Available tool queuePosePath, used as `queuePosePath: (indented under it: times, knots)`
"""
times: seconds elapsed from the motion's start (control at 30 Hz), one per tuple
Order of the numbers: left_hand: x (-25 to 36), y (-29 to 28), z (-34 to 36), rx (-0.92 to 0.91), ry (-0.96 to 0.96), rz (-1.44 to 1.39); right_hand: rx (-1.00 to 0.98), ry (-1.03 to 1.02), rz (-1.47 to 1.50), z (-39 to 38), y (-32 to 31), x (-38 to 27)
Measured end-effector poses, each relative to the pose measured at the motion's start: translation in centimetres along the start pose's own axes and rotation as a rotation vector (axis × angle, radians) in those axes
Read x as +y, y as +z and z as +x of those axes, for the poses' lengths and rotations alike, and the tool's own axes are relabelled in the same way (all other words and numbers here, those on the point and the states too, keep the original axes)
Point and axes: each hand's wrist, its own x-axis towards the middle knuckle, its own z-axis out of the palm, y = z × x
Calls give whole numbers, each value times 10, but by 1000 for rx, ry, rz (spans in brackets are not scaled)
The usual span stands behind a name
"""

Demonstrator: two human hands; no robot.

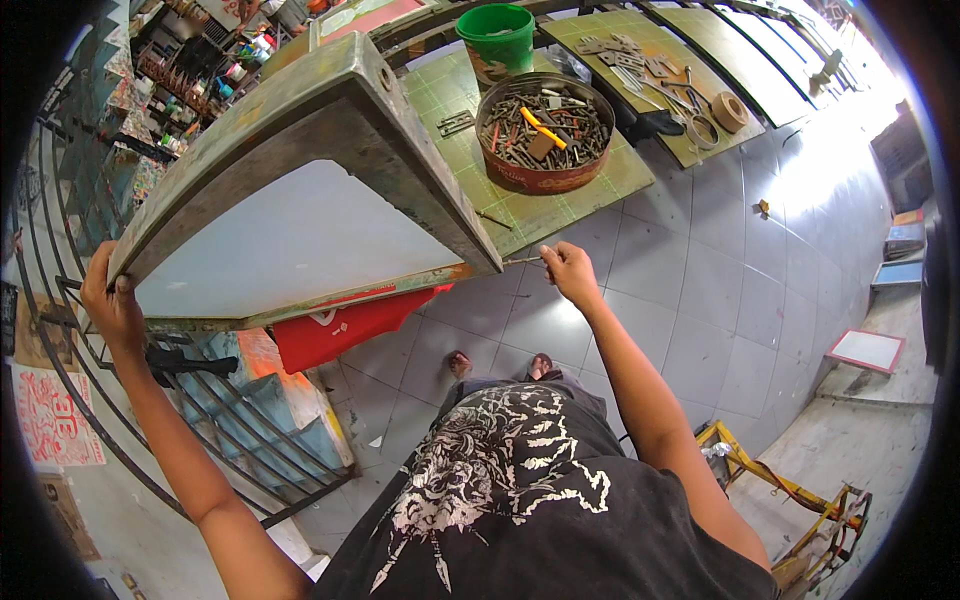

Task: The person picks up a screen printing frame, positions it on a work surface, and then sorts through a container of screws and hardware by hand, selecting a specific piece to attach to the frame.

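Observation:
A large silkscreen frame (265, 140), with worn grey bars round a pale mesh (300, 240), is tilted up in front of me. My left hand (113, 312) is closed round its near left corner, the thumb over the bar. At the opposite near corner, my right hand (568, 272) pinches a thin metal rod (523, 261) whose far end meets the frame's tip. I cannot make out what kind of rod it is. Red cloth (350, 328) hangs beneath the frame's near edge.
Beyond the frame, a round tin (545, 178) full of bolts and screws stands on a green-gridded board (610, 180) near a green bucket (497, 40). Wrenches (655, 75) and tape rolls (729, 112) lie farther right. Stair railings (240, 440) run at left.

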Motion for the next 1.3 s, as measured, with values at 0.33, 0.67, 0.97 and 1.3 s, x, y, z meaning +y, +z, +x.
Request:
queuePosePath:
  times: [0.33,0.67,0.97,1.3]
  knots:
    - [2,2,0,19,-26,5,54,-218,-282,-2,-4,-1]
    - [-4,5,0,45,-17,42,45,-271,-38,-1,-3,7]
    - [-5,6,4,39,-19,41,52,-109,-319,4,-2,-1]
    - [2,7,4,26,-20,28,44,-130,-236,2,-3,0]
